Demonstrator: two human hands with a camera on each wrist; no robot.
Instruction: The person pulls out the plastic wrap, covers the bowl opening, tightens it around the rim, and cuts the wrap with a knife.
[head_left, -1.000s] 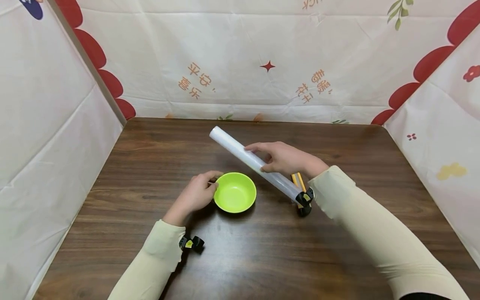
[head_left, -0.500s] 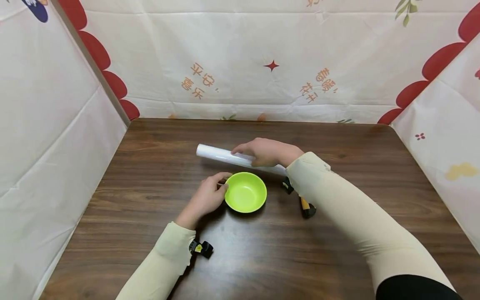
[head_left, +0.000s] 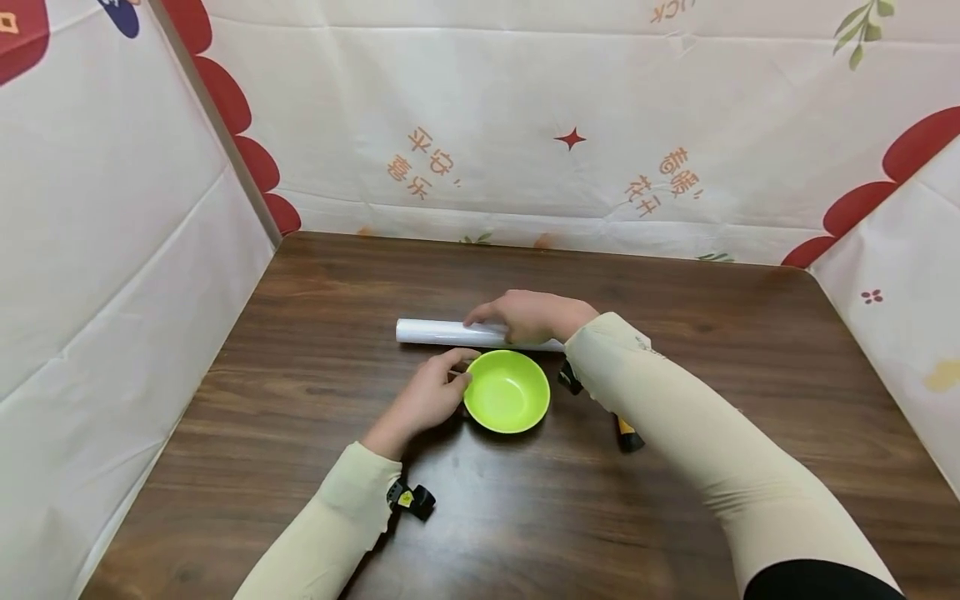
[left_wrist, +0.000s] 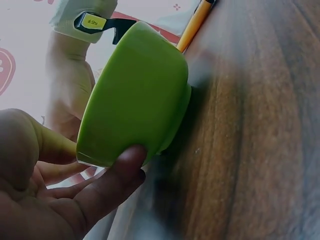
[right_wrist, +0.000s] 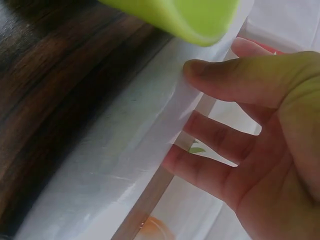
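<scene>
A lime-green bowl (head_left: 507, 392) stands upright on the table. My left hand (head_left: 427, 393) pinches its left rim; in the left wrist view a fingertip (left_wrist: 131, 159) presses the bowl's outer wall. Just behind the bowl lies a roll of clear plastic film (head_left: 431, 332), its length running left to right. From above, my right hand (head_left: 528, 317) holds the roll around its middle, with the thumb (right_wrist: 225, 77) on the near side and fingers on the far side in the right wrist view. The roll's right end is hidden by the right sleeve.
An orange-and-black tool (head_left: 628, 437) lies right of the bowl, mostly covered by the right sleeve (head_left: 675, 417). The brown wooden table (head_left: 315, 375) meets a printed white cloth (head_left: 510, 100) at the back, with cloth at both sides too.
The roll has come down from a slant beside the bowl to lie level behind it, carried by the right hand. The left hand stays on the bowl. The head view has shifted slightly.
</scene>
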